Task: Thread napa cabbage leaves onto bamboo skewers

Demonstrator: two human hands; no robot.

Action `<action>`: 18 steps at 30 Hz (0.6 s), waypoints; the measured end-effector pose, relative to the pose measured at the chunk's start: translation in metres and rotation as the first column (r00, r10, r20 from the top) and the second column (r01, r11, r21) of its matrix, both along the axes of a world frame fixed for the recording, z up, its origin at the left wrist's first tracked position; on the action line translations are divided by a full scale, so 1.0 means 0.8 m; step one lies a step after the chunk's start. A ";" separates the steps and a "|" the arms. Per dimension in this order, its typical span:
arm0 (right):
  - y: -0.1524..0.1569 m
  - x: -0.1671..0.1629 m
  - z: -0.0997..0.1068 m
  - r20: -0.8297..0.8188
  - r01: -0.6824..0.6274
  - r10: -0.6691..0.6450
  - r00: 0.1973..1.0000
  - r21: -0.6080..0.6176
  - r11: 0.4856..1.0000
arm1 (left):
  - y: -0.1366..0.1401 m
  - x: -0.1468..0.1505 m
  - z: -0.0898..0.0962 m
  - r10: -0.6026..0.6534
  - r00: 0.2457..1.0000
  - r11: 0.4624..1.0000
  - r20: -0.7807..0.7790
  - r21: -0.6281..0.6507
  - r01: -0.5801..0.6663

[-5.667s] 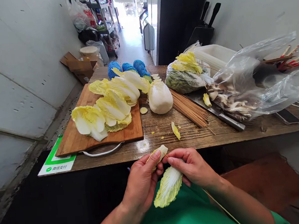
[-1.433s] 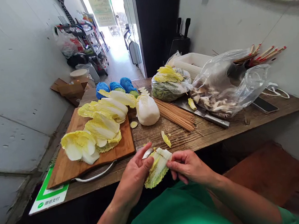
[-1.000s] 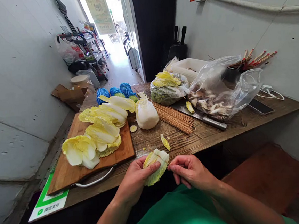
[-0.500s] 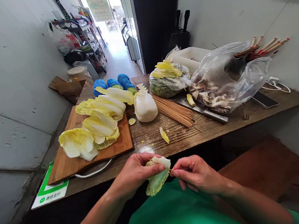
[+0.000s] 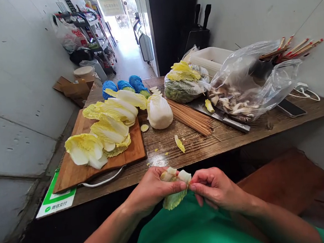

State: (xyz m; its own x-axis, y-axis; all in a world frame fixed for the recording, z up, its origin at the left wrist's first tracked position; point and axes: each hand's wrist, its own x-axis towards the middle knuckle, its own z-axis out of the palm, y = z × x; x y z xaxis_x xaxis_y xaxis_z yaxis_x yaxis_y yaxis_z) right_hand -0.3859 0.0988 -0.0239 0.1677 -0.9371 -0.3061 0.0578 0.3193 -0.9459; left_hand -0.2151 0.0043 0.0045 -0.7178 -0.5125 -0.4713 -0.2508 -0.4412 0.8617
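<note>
Held in front of my green shirt is a pale napa cabbage leaf [image 5: 176,199], folded and gripped by my left hand [image 5: 160,186], thumb on top. My right hand [image 5: 210,187] pinches at the leaf's right edge, where a bit of thin wooden skewer shows; most of it is hidden by leaf and fingers. On the table ahead, a bundle of bamboo skewers [image 5: 191,115] lies beside a trimmed napa cabbage head [image 5: 159,112]. Several loose cabbage leaves [image 5: 110,131] rest on the wooden cutting board [image 5: 136,148] at the left.
A knife [image 5: 236,124] lies right of the skewers, near a plastic bag of mushrooms [image 5: 234,104]. Behind stand a bag of greens [image 5: 186,87] and a white tub [image 5: 216,58]. A phone [image 5: 291,107] sits at the right. Blue-netted vegetables [image 5: 125,86] lie at the back.
The leaf in my hands is now folded over, its white end bent up in two humps. My hands have stayed close together, and the view has shifted slightly.
</note>
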 end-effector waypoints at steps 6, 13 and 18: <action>-0.004 -0.007 -0.001 0.051 0.039 -0.040 0.998 0.007 0.999 | -0.009 0.005 0.006 0.251 0.968 0.954 -0.014 -0.169 -0.249; -0.004 -0.007 -0.002 0.081 -0.008 0.005 0.997 0.040 0.999 | -0.007 0.011 -0.005 0.165 0.986 0.972 0.015 -0.171 -0.160; -0.005 -0.006 0.001 0.087 0.015 -0.017 0.996 0.031 0.999 | -0.007 0.006 -0.002 0.130 0.991 0.982 0.014 -0.137 -0.127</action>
